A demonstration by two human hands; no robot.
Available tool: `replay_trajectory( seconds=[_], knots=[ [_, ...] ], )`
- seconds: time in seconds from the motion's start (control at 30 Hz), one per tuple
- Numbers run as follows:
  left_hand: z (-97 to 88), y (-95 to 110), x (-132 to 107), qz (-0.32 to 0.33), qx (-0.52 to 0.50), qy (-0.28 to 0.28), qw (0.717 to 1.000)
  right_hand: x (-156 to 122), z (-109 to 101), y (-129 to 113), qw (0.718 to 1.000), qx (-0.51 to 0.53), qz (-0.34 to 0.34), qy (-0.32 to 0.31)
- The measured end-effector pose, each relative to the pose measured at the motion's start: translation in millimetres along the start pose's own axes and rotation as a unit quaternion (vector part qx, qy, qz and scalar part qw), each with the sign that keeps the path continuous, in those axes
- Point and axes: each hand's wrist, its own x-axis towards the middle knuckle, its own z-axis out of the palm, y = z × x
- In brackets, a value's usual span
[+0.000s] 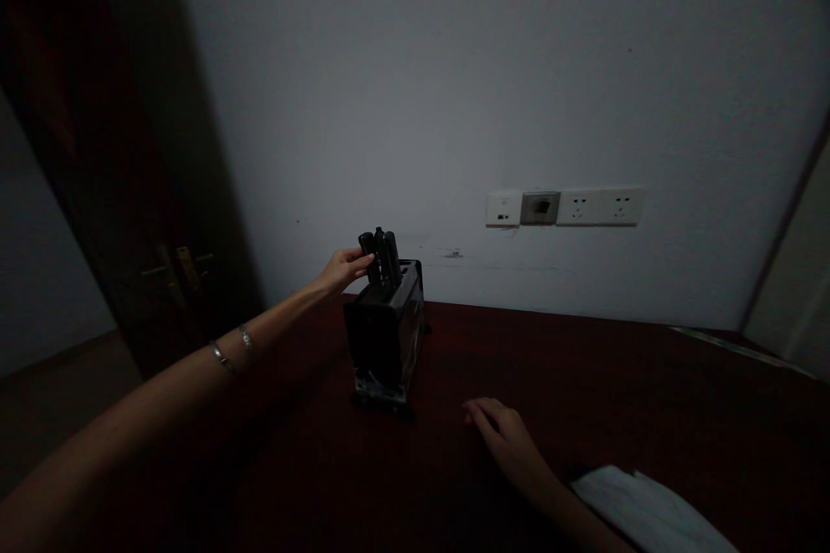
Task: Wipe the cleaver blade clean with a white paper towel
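From my head camera the room looked very dark. My left hand (342, 270) was stretched far out in front of me, up near the top of a black knife block (387, 330). My fingertips touched the nearest of the black handles (382, 252) that stuck up out of the block. It was too dim to tell if my fingers were wrapped around that handle or only resting on it. Two thin bracelets (224, 356) sat on my left wrist. The knife block stood upright on the dark brown table (616, 380), close to the back edge and near the white wall (454, 60). My right hand (506, 441) lay flat and loose on the table, palm down, holding nothing. It was in front of the block and a little to the right, not touching it. A white cloth (648, 510) lay on the table just beside my right arm. On the wall, to the right of the block, there was a row of wall sockets (564, 207). A dark door (117, 190) with a metal door handle (178, 268) stood on the left side.
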Motion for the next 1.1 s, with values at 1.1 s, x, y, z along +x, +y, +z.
replay_trajectory(
  seconds=[1.1],
  knots=[
    [-1.5, -1.5, -7.5, 0.052, 0.079, -0.006, 0.995, 0.3, 0.1, -0.8, 1.0, -0.01, -0.005, -0.008]
  ],
)
